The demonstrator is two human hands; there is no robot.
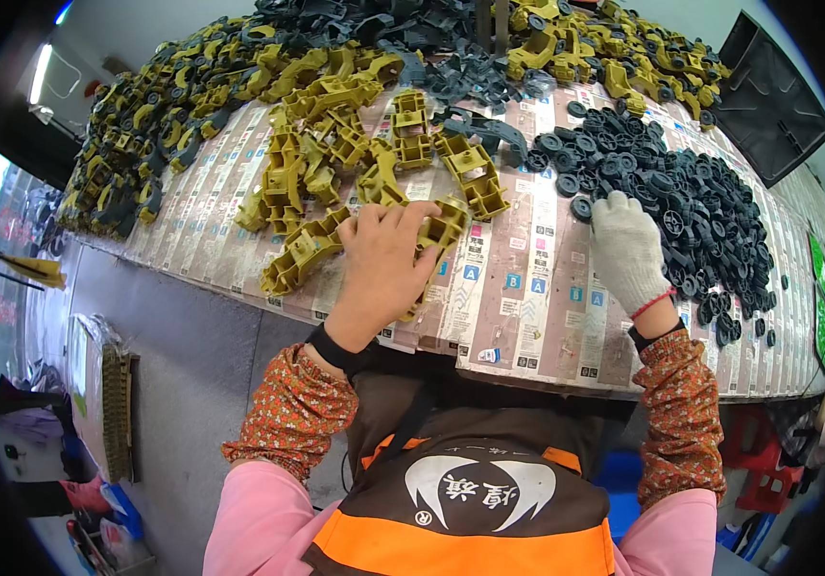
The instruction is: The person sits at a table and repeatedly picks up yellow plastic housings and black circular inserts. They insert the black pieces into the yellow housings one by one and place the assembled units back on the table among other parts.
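Observation:
My left hand [380,267], bare, is closed around a yellow plastic toy vehicle body [448,225] at the table's near side. Its palm hides part of that piece. Beside the fingers lies another yellow body [302,257], and a loose heap of yellow bodies [335,134] spreads just beyond. On the right, my right hand [627,252] wears a white knitted glove. Its fingers curl down at the left edge of a pile of black toy wheels [671,192]. Whatever they pinch, if anything, is hidden beneath them.
Yellow bodies fitted with black wheels [182,96] are heaped along the far left, with more assembled vehicles [614,58] at the far right. Dark plastic parts [383,24] lie at the back. A black bin [775,101] stands tilted right. Printed sheeting [499,317] covers the table.

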